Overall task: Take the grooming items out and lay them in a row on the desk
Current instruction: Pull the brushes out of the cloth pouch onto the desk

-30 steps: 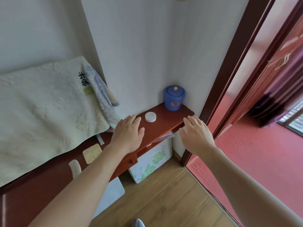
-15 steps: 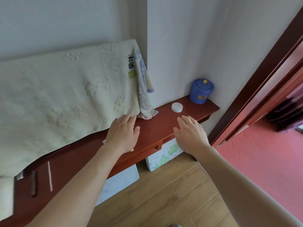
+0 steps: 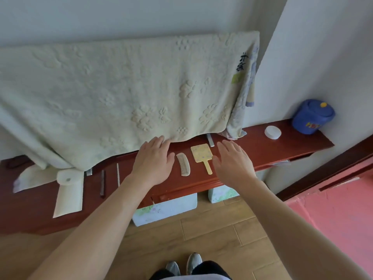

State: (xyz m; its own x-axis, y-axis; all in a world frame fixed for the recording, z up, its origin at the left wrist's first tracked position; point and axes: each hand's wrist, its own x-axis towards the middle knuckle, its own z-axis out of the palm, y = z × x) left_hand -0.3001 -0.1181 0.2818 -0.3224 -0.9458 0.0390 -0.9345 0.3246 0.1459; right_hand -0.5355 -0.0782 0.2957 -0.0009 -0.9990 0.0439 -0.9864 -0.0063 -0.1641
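The left hand and the right hand are flat, with straight fingers and palms down. They hold nothing and stay apart. A big pale towel hangs over the back of the red-brown desk. A blue pot stands at the far right. Between the hands lie a yellow hand mirror and a comb, side by side. A small white round box lies near the pot.

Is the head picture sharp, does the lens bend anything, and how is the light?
Head view: fairly sharp, comb teeth readable; head view: wide-angle lens bows the desk edge and tilts the wall corner; head view: soft even light, no strong glare, no hard shadows under the left hand or right hand.
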